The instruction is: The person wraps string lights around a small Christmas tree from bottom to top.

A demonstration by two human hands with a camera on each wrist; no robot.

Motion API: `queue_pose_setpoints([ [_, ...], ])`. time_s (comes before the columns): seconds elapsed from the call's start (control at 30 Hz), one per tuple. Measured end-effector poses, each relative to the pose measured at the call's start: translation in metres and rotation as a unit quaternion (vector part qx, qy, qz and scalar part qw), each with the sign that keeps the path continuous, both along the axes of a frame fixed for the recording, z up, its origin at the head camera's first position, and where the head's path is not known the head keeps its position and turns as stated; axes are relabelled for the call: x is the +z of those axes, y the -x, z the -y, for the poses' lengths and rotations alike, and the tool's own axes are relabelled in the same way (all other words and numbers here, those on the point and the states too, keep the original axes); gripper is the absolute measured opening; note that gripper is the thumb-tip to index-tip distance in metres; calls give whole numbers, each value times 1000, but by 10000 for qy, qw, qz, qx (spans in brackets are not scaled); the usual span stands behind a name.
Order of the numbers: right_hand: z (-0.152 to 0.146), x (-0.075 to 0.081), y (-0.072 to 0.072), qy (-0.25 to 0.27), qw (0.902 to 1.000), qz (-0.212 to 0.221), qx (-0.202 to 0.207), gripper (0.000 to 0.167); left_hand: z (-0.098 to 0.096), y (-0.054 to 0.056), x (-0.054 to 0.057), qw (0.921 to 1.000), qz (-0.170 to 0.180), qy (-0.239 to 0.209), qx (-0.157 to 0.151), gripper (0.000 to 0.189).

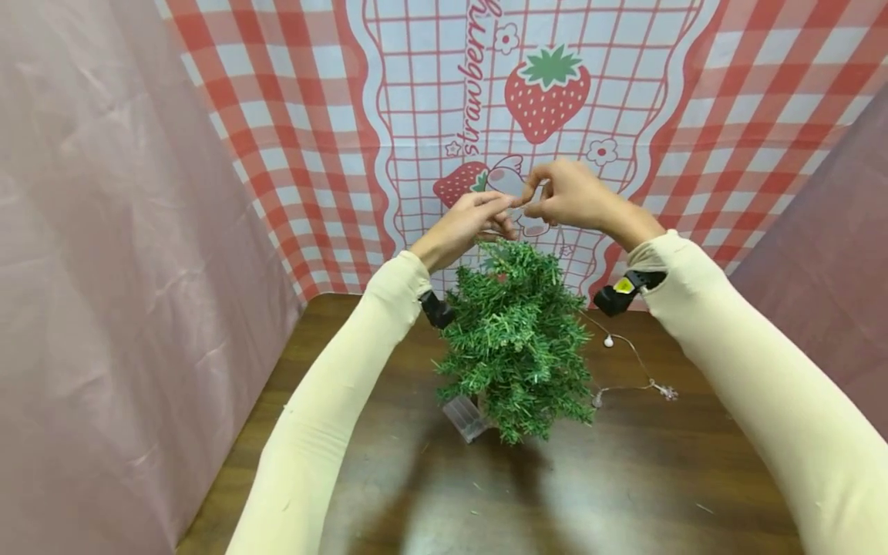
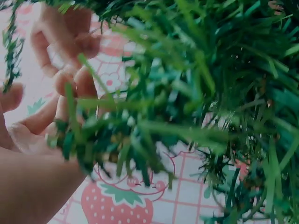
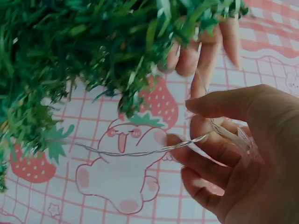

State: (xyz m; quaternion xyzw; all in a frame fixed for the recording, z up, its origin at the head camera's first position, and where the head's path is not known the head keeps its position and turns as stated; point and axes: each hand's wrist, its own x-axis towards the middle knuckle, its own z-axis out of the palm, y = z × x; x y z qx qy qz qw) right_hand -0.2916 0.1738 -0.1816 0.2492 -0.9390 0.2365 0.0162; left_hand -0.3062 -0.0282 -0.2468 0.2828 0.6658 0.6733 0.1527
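Note:
A small green artificial tree (image 1: 516,339) stands on the table between my forearms. Behind its top my left hand (image 1: 475,220) and right hand (image 1: 572,193) meet at the fingertips. The right wrist view shows thin twisted wire of clear string lights (image 3: 126,154) running from the tree into my right hand (image 3: 233,149), which grips it with thumb and curled fingers. A clear bulb ornament (image 3: 247,147) lies by that palm. From there the wire rises to the fingers of my left hand (image 3: 205,60), which pinch it. In the left wrist view, branches partly cover both hands.
More of the string with clear bulbs (image 1: 666,391) trails over the wooden table (image 1: 624,478) right of the tree. A clear plastic piece (image 1: 465,416) sits at the tree's base. Strawberry-print cloth (image 1: 451,92) hangs behind, pink curtains (image 1: 139,231) at the sides.

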Motion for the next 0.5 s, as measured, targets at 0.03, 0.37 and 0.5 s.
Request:
queue_pose_setpoints([
  [0.03, -2, -1, -1, 7, 10000, 50, -37, 19, 1, 1, 0, 10000, 62, -62, -6, 46],
  [0.37, -50, -31, 3, -546, 9978, 101, -355, 22, 28, 16, -14, 9927, 613, -979, 345, 63],
  [0.5, -79, -43, 7, -196, 9974, 420, -549, 40, 46, 22, -26, 9895, 768, -1079, 580, 58],
])
